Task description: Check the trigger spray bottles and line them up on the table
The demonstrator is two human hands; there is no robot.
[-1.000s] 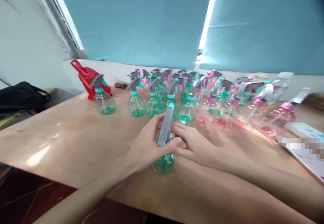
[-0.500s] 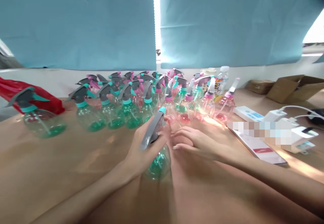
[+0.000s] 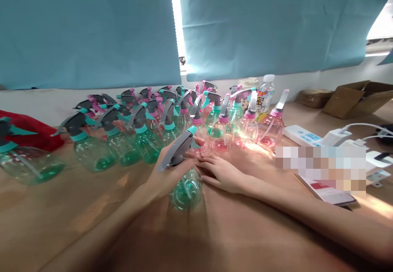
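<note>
In front of me a green spray bottle with a grey trigger head and teal nozzle stands on the brown table. My left hand is wrapped round its neck, just under the trigger. My right hand lies low on the bottle's right side, fingers stretched out, the tips close to the bottle and to my left fingers. Whether those tips touch the bottle I cannot tell. Just beyond stands a pink spray bottle, with a green spray bottle to its left.
Several more green and pink spray bottles crowd the back. Red plastic lies at the left. On the right are a drink bottle, a power strip with plugs, a phone and an open cardboard box. Blue blinds hang behind.
The view has shifted, so the bottles at the left sit further left. My right hand has come closer to the held bottle and my left hand. My left hand keeps its grip.
</note>
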